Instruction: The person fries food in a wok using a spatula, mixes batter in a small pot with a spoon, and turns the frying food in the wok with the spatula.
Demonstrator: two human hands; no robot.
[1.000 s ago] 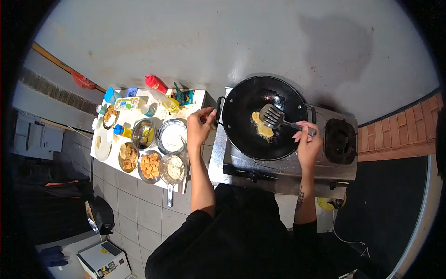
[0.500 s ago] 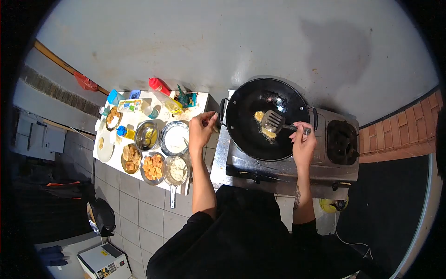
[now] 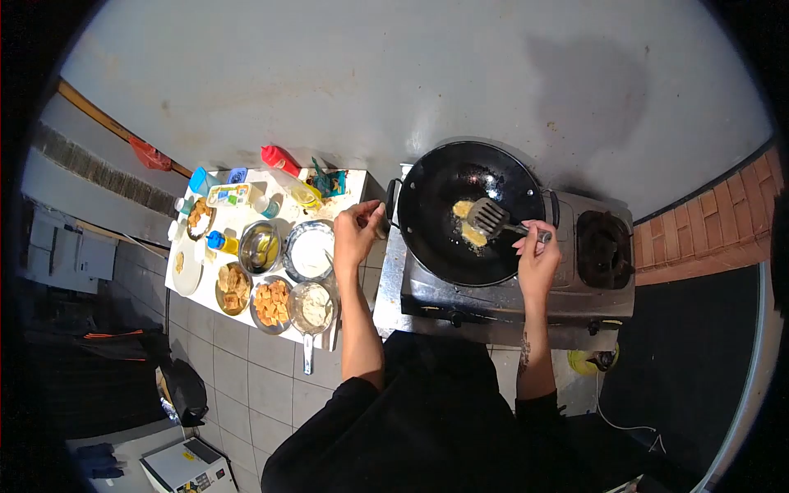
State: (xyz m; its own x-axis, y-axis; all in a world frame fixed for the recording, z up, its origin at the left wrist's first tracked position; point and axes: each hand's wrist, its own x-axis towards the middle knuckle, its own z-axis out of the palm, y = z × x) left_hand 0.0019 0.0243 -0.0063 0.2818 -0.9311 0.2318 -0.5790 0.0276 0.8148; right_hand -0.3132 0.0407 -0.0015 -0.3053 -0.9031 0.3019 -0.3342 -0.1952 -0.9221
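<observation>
A black wok [image 3: 436, 246] rests on the stove, with golden food [image 3: 473, 235] in its oil. My right hand [image 3: 537, 246] is closed round the handle of a slotted spatula [image 3: 488, 217], whose head lies over part of the food. Beside the wok's left handle [image 3: 392, 204] is my left hand [image 3: 360, 228], its fingers drawn together in a pinch. What they hold, if anything, is too small to make out, and whether they touch the handle is unclear.
On the left, a white table [image 3: 191, 301] bears a bowl of white powder [image 3: 312, 251], a pan of batter [image 3: 314, 306], a plate of orange-brown cubes [image 3: 271, 301], a red bottle [image 3: 279, 158] and other containers. A second burner [image 3: 606, 249] sits right of the wok.
The spatula has shifted slightly right and down over the food, and the food now shows above and below its head. My left hand stays by the wok's handle.
</observation>
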